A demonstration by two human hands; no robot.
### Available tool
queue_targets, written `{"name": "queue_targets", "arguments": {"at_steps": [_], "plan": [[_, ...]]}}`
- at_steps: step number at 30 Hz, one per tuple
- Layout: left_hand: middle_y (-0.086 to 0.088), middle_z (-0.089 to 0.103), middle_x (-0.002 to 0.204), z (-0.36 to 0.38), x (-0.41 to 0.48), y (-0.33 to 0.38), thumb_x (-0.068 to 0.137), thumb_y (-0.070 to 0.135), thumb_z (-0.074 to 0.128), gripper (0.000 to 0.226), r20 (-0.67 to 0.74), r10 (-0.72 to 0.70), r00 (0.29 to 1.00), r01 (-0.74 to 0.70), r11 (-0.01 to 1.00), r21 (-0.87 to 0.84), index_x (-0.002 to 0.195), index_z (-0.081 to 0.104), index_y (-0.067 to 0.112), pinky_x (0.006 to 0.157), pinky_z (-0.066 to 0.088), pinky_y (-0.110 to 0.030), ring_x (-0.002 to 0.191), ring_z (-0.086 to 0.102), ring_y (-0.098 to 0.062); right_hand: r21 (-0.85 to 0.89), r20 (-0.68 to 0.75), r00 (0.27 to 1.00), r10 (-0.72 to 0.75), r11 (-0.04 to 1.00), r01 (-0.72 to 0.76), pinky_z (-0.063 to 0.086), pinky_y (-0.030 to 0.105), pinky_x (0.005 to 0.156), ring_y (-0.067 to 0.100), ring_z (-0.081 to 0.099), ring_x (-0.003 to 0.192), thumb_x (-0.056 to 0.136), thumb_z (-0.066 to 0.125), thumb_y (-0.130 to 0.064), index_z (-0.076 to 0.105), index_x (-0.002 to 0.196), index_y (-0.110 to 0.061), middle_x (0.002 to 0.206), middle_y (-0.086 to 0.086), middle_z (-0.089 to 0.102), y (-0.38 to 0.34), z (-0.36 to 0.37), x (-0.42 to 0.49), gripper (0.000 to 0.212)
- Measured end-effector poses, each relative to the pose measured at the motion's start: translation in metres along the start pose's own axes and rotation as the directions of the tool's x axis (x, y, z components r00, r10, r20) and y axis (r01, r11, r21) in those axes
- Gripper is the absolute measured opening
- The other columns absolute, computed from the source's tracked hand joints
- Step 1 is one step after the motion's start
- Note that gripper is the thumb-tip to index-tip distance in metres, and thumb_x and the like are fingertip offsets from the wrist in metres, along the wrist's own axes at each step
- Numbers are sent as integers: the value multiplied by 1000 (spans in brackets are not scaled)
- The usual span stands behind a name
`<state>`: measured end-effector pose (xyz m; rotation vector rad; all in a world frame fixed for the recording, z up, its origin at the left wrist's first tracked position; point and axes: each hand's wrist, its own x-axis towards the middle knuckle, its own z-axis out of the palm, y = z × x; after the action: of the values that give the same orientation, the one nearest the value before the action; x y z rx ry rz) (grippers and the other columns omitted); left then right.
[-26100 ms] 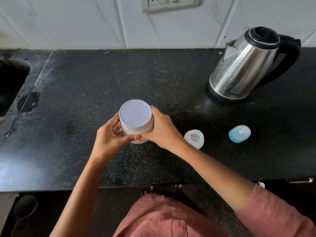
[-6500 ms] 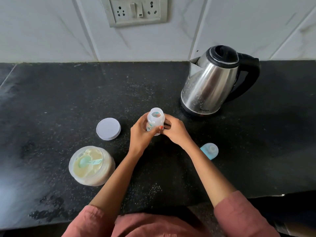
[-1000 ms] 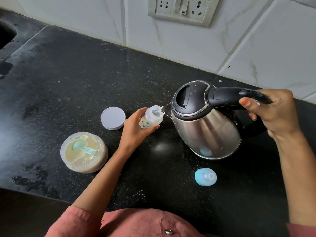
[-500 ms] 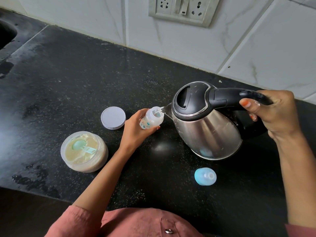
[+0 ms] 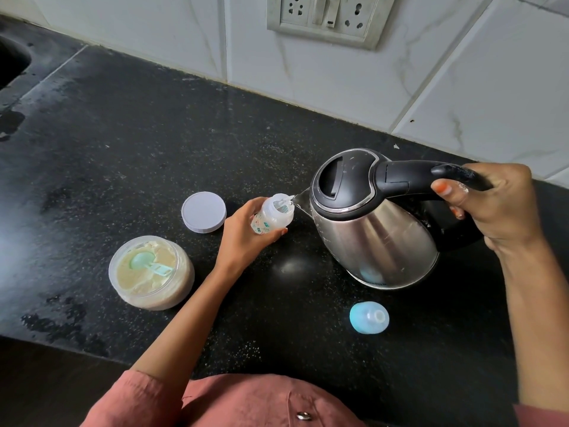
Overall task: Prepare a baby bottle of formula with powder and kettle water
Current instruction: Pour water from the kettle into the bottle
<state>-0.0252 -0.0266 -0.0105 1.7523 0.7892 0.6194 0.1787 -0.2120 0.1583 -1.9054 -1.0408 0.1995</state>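
Black counter [image 5: 123,149], kettle [image 5: 375,238] over bottle [image 5: 272,215]

Sink [image 5: 10,61] cut off at left edge; bottle [image 5: 272,215] base hidden by fingers

You've got a black speckled stone countertop [image 5: 129,143], wet patches at its left. White marble-look wall tiles [image 5: 385,87] behind, socket-and-switch plate [image 5: 326,18] mounted up top. Soft daylight glare on the counter.
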Motion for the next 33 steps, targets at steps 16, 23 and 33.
{"name": "queue_targets", "arguments": {"at_steps": [16,23,33], "plan": [[9,60,113,0,0,-3,64,17,83,60,-9,-4,1000,4,1000,-5,118,56,19,95,44,-25,110,56,-11,37,-12,1000,5,999,-5,29,20,40,7,39,36,58,66,-72,57,55,-3,39,-10,48,-4,3,-2,70],[8,61,113,0,-1,-4,63,18,83,60,-18,-4,1000,4,1000,-5,117,56,19,96,44,-26,110,56,-12,49,-27,1000,5,999,-4,28,20,41,7,38,37,56,66,-74,54,53,-11,40,-8,48,-4,3,-2,64],[10,58,112,0,-1,-2,64,17,83,60,-15,3,1000,-3,1000,3,118,56,17,93,41,-19,111,55,-12,49,-21,1000,3,999,-2,28,19,41,6,39,36,57,66,-74,58,61,-10,40,-10,49,-8,4,-3,64]]}}
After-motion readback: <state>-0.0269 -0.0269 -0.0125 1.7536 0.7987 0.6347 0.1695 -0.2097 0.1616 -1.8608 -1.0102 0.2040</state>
